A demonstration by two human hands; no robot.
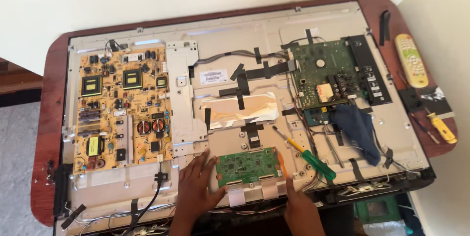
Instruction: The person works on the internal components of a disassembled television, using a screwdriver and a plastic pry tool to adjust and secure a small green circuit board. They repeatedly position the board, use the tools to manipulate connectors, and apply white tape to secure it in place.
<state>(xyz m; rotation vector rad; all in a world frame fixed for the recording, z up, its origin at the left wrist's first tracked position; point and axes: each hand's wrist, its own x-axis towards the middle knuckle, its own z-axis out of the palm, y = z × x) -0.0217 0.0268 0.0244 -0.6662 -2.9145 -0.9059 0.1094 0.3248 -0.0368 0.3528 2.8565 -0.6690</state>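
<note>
We are resting our left hand point(196, 187) flat, fingers spread and gripping nothing, on the metal back panel point(230, 25), its fingertips touching the left edge of the small green circuit board point(246, 165). Our right hand point(299, 208) is lying just right of that board, and we cannot tell whether it is gripping anything. A green-handled screwdriver point(313, 161) is lying just above it.

The room is bright with soft daylight. A glare lies on the foil sheet point(238, 110) at the center and on the metal panel point(274, 35) toward twelve o'clock. Shadows are faint; the picture is slightly soft.
</note>
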